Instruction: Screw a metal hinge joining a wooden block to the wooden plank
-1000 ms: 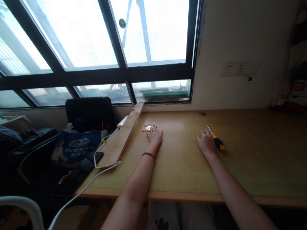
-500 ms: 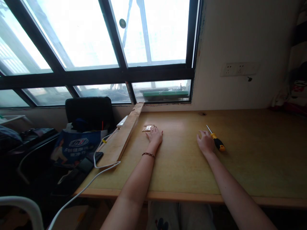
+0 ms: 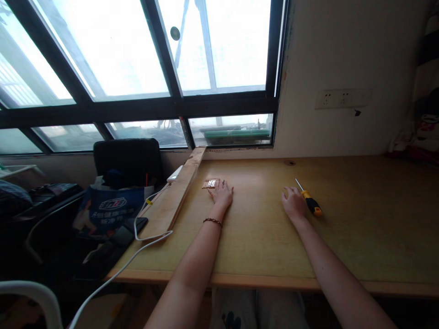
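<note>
My left hand [image 3: 222, 194] rests on the table with its fingers spread. Its fingertips are at the right side of a small flat piece [image 3: 211, 183] with a shiny, holed metal-like middle and a brownish border; its exact kind is too small to make out. Whether the fingers touch it is unclear. My right hand [image 3: 294, 202] lies on the tabletop, fingers loosely bent and somewhat apart, with nothing visible in them. Just right of that hand lies a screwdriver [image 3: 311, 204] with a yellow-and-black handle, its metal shaft pointing away toward the wall.
The wooden table [image 3: 257, 242] runs along the wall below a window. A long wooden board [image 3: 178, 196] lies along its left side, with a white cable [image 3: 137, 249] across it. A black chair [image 3: 126, 157] and blue bag [image 3: 109, 210] stand left. Wall sockets [image 3: 343, 98] are at the right.
The small shiny piece has shifted very slightly left, and the left fingers look a little more spread. My right hand and the screwdriver stay where they were.
</note>
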Available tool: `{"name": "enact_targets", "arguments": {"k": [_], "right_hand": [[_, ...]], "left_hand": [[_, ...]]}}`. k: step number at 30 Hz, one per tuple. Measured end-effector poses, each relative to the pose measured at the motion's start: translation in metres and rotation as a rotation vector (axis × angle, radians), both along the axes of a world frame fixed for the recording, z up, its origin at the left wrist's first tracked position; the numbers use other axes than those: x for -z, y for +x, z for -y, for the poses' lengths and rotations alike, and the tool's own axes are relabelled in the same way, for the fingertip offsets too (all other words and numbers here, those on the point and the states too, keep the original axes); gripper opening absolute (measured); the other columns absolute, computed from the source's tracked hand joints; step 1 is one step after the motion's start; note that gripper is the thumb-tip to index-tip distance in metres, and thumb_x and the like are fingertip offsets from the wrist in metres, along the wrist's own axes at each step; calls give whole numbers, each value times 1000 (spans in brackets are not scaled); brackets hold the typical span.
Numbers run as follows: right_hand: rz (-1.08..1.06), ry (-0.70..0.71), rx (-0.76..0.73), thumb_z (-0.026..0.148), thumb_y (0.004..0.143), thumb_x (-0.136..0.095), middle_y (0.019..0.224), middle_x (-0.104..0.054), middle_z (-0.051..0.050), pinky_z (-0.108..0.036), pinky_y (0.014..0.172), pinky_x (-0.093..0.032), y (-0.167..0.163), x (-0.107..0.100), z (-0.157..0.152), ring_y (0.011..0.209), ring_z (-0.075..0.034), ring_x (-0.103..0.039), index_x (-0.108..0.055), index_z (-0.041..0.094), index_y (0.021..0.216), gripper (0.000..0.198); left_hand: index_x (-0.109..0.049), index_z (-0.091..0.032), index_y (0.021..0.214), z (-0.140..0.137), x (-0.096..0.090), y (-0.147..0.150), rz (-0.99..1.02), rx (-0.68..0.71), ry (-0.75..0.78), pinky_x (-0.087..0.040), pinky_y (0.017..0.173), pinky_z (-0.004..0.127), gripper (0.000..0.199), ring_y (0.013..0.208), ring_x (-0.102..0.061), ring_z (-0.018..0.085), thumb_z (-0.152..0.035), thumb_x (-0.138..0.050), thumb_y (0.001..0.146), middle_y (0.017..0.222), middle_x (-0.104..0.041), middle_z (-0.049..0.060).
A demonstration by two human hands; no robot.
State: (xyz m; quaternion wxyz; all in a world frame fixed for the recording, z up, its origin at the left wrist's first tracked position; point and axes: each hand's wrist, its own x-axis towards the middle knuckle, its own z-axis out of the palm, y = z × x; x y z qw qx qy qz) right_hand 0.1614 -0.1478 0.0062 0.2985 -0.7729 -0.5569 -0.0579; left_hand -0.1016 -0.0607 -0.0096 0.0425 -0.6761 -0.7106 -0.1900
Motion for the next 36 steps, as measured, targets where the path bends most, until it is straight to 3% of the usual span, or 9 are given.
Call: {"name": "enact_targets", "arguments": {"k": [7,11,14,20,28,33,36], "right_hand": [[-3,13,-3,26,83,-43,110,-55,-8,-26,70,-38,0,1,-1,88,-18,-54,-56,18,112,33],[-2,26,-12,25,83,-43,109,-55,-8,-26,71,-38,1,1,-2,89,-17,-54,-56,18,112,33],[1,29,-16,25,83,-43,108,-56,-8,-26,71,-38,1,1,-1,90,-17,-54,-56,18,112,33],[0,24,-21,25,83,-42,108,-56,-8,-26,71,-38,0,1,-1,91,-17,-55,-56,18,112,33],[-40,42,-47,24,82,-44,109,-57,-8,-26,69,-39,-2,0,-1,86,-17,-56,-56,19,112,32],[-134,81,-184,22,80,-46,105,-60,-7,-26,71,-42,-10,-1,-2,78,-15,-57,-58,19,108,31],[-344,94,-302,23,77,-48,93,-65,-7,-28,72,-44,-21,-2,-3,70,-14,-59,-62,17,102,29]], "left_hand": [[-56,-18,101,1,-5,2,-37,56,86,-14,98,59,33,118,-33,27,-38,-34,86,118,-51,12],[-55,-15,102,-1,-8,2,-20,-33,94,-31,93,46,31,109,-41,27,-36,-43,82,115,-50,15],[-58,-16,99,-2,-10,1,45,-117,32,-37,84,45,33,108,-41,31,-41,-46,80,118,-47,16],[-62,-20,89,-2,-15,1,99,-55,-39,-37,82,45,25,107,-44,30,-36,-43,82,108,-55,12],[-62,-12,95,-3,-12,6,-26,-29,-77,-37,81,45,32,108,-43,33,-32,-39,84,106,-56,18],[-60,-9,92,-1,-14,8,-29,50,-62,-36,82,41,28,99,-50,29,-28,-42,83,97,-60,17],[-60,-11,87,1,-21,14,160,102,-75,-37,81,38,25,93,-54,25,-29,-45,82,92,-62,14]]}}
